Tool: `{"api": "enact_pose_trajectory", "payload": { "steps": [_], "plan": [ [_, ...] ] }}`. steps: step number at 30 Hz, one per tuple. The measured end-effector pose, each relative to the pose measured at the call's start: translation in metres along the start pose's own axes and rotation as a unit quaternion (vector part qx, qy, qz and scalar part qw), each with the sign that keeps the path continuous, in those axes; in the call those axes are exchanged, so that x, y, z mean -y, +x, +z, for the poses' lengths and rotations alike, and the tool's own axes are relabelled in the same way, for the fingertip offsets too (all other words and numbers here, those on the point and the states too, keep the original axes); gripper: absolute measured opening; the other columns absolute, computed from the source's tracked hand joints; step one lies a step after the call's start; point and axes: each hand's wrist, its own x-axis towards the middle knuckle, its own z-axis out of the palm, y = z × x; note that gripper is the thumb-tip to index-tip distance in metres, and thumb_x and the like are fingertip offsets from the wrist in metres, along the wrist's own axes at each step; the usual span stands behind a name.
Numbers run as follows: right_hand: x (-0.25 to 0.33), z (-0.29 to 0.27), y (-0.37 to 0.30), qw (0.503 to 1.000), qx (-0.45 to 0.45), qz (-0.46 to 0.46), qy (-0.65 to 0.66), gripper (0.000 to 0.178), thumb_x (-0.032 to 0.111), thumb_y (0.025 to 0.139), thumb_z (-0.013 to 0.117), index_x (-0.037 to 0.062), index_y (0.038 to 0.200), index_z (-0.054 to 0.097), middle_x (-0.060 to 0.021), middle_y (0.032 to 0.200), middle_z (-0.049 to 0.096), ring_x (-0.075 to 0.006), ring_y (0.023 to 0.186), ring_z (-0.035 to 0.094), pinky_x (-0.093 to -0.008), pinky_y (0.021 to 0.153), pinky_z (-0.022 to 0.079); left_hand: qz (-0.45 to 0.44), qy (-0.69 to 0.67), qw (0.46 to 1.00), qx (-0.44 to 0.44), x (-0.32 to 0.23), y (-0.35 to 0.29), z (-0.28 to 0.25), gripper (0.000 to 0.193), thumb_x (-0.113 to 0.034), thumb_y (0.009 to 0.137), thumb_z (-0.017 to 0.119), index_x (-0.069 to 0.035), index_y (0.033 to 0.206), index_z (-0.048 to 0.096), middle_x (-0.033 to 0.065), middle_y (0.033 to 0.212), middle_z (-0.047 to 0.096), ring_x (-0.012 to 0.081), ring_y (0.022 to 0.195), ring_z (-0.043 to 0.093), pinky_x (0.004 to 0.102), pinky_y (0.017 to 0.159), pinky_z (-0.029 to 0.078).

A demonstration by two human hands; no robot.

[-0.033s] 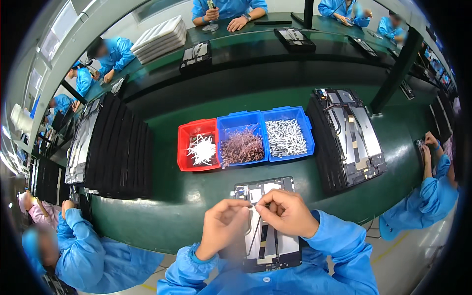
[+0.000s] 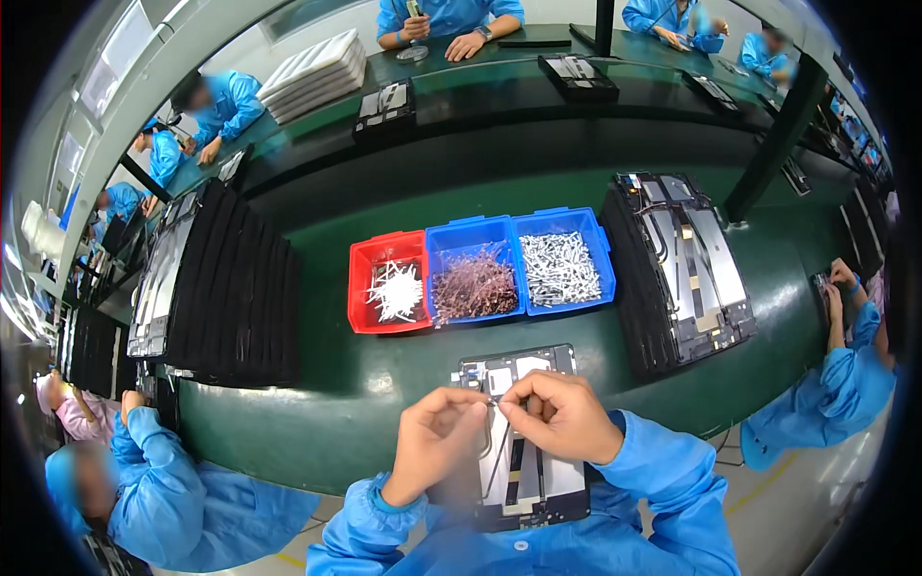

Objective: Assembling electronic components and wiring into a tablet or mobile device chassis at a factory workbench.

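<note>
An opened tablet lies in front of me, its battery plates, dark cables and circuit parts exposed. Over its upper part, my left hand is closed in a pinch, thumb against forefinger. Close beside it on the right, my right hand pinches too, the other fingers curled in. The fingertips of both hands nearly meet above the tablet's inner parts. Whatever lies between them is too small to make out, and the hands cover part of the tablet.
Beyond the tablet stand a red bin with white strips, a blue bin with brownish-red small parts, and another blue bin with silvery-white pieces. Stacks of opened tablets in black trays rise at left and right. Co-workers sit around.
</note>
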Motion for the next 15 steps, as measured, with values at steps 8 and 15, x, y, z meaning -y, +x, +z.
{"api": "enact_pose_trajectory", "payload": {
  "steps": [8,15],
  "plan": [
    [0.004,-0.010,0.001,0.986,0.054,-0.121,-0.103,0.011,0.009,0.087,0.075,0.0060,0.096,0.072,-0.0058,0.084,0.065,-0.0162,0.060,0.063,-0.0309,0.053,0.051,-0.131,-0.074,0.981,0.126,0.005,0.010,-0.029,0.007,-0.006,0.098,0.064,0.000,0.102,0.067,-0.0004,0.082,0.066,0.0023,0.065,0.056,0.0175,0.055,0.040],
    [0.001,-0.006,0.001,0.982,-0.083,-0.165,-0.032,0.011,0.002,0.085,0.077,0.0055,0.095,0.073,-0.0061,0.091,0.064,-0.0088,0.058,0.055,-0.0243,0.050,0.044,0.051,0.018,0.994,-0.098,-0.007,0.045,-0.039,0.006,-0.008,0.095,0.065,-0.006,0.090,0.064,-0.0050,0.067,0.058,0.0012,0.049,0.044,0.0205,0.041,0.031]
  ]
}}
